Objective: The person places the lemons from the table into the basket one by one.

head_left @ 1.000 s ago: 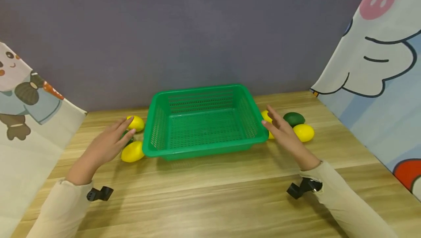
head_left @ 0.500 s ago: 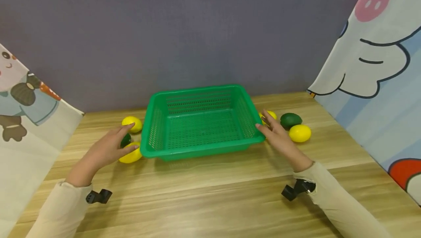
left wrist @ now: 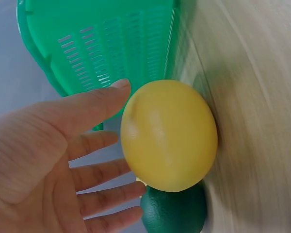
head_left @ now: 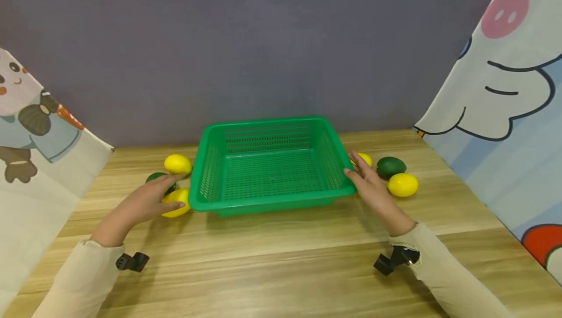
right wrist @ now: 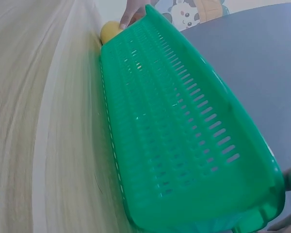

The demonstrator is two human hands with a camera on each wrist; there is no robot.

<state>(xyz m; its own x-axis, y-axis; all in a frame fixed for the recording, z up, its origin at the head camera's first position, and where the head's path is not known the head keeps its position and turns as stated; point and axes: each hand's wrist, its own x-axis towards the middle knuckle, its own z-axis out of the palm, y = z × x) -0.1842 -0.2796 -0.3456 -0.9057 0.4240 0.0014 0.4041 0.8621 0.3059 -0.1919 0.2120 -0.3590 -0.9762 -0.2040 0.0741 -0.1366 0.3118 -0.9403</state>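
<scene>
Your left fingers (left wrist: 94, 167) are spread wide and nearly straight, cupped about a yellow lemon (head_left: 176, 202) without closing on it; in the left wrist view the thumb tip lies at its top edge and the other fingers reach in beside it. Whether any fingertip actually touches the lemon, I cannot tell. Your left hand (head_left: 142, 203) holds nothing. Just past those fingertips sits a dark green fruit (head_left: 158, 180), touching the lemon, and farther out beyond it lies a second yellow lemon (head_left: 177, 164). Immediately to the thumb side of the nearer lemon stands the green basket (head_left: 221, 207), its perforated wall just beside the fruit.

Your right fingers (head_left: 357, 168) are straight and held together, laid flat against the basket's far side wall near the rim; your right hand (head_left: 373, 191) grips nothing. Just beyond those fingertips a yellow lemon (head_left: 365, 158) peeks out. On the outer side of the hand, near but apart, lie a dark green fruit (head_left: 391, 167) and another yellow lemon (head_left: 402, 184), touching each other. Everything rests on the wooden table (head_left: 281, 264).
</scene>
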